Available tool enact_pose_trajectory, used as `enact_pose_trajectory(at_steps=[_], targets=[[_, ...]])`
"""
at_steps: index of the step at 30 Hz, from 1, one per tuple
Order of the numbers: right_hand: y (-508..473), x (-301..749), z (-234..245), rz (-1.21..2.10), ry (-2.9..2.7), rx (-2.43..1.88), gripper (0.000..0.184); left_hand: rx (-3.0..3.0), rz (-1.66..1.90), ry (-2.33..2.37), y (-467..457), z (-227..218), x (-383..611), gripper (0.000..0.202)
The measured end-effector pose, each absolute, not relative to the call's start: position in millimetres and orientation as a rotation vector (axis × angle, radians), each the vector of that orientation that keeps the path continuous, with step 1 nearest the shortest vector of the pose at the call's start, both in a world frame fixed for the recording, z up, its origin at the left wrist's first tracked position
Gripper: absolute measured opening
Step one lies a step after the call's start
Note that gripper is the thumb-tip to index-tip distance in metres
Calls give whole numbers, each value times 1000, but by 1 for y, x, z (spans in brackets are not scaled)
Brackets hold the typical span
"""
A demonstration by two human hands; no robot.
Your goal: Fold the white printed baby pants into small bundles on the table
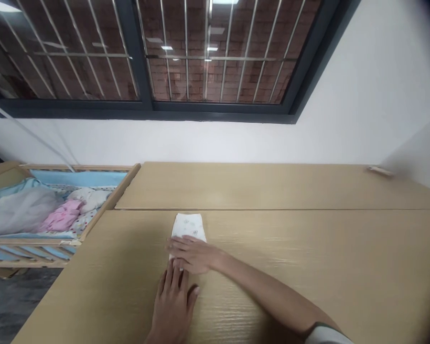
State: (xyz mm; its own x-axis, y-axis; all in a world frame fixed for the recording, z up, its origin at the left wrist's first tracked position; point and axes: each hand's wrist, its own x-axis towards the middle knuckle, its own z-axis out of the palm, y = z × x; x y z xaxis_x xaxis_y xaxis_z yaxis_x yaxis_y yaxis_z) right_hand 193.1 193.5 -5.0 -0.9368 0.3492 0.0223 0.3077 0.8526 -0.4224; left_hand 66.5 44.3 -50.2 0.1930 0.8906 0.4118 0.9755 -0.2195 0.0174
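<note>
A small folded white cloth (188, 225) with a faint print lies flat on the wooden tabletop (290, 258). Across its lower half rests my right hand (191, 254), palm down with the fingers stretched to the left. Just below, my left hand (174, 296) lies palm down on the table, fingers pointing away from me and somewhat apart. Its fingertips meet the near edge of the cloth, beside the right hand's fingers. The cloth's lower part is mostly hidden under the hands.
A wooden crib (127, 184) with blue lining stands at the left, holding bedding and a pink cloth (62, 215). Behind the table is a white wall (215, 141) below a barred window (215, 107). A small light object (380, 170) lies at the far right.
</note>
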Motion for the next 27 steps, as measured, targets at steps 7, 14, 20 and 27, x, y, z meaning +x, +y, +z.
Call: enact_pose_trajectory(at_steps=[7,14,20,27], targets=[[273,195,-14,442,-2906,-735,61,-2195,-513,-1762,45,-55,64,55],[290,200,-10,368,-2809,-859,64,-2235,-577,-1711,54,-58,54,47],[238,231,27,426,-2546,-971,53,-2552,-853,-1578,84,-60,5,28],[166,267,35,538,-2778,-810,67,-2717,-1007,-1655,107,-49,-15,27]])
